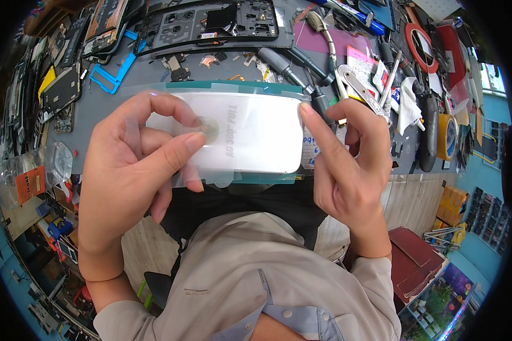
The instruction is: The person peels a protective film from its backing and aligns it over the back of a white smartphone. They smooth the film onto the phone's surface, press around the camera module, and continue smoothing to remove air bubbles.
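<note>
In front of me at the bench edge is a white rounded rectangular panel with faint grey lettering. A clear protective film lies over it and sticks out past its edges, and a teal-green backing shows along the far and near sides. My left hand pinches the clear film between thumb and index finger, beside a round translucent spot. The tip of one digit of my right hand touches the panel's far right corner. Its other fingers are bent and apart from that tip.
An opened phone frame lies at the back. Dark-handled screwdrivers, tweezers and a yellow tape roll are to the right. At left are a blue plastic frame, stacked phone parts and a clear plastic bag.
</note>
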Demonstrator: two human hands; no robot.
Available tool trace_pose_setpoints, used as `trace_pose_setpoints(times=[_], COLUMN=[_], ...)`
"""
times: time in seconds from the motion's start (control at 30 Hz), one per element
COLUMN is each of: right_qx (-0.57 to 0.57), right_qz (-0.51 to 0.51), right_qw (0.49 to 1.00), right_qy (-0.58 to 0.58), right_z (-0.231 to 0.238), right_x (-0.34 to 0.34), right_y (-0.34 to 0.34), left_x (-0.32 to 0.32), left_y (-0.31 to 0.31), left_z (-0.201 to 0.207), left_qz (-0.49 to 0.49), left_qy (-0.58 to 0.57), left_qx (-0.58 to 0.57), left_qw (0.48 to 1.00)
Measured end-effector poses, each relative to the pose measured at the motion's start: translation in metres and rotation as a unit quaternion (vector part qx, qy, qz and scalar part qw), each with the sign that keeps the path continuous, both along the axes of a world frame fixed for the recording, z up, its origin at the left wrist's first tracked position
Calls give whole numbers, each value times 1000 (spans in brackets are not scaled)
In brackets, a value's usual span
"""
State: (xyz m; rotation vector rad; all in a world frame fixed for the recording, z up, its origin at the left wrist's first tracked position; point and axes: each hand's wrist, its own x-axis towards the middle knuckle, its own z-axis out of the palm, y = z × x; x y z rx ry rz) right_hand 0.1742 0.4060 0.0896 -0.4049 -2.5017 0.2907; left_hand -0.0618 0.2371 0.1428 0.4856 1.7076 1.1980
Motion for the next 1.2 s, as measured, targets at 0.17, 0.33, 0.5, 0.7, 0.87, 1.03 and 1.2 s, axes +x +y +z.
trace_pose_setpoints(times=[0.17,0.33,0.5,0.7,0.87,1.03,1.2], right_qx=[14,31,32,56,97,34,31], right_qz=[-19,-24,-4,-2,-12,-50,-40], right_qw=[999,999,999,998,995,997,997], right_qy=[25,9,3,1,10,41,56], right_z=[2,9,3,-2,-2,5,-4], right_x=[-1,12,11,0,-6,8,26], right_y=[6,1,0,4,10,10,1], left_x=[0,0,-1,-3,-3,-4,-1], left_y=[0,0,-1,-2,-3,-1,-1], left_z=[0,0,-2,-1,-2,1,-1], left_qz=[-2,-3,-5,-19,-24,-31,-15], left_qy=[3,5,1,3,10,9,13], left_qx=[7,11,11,9,14,8,21], left_qw=[1000,1000,1000,1000,1000,999,1000])
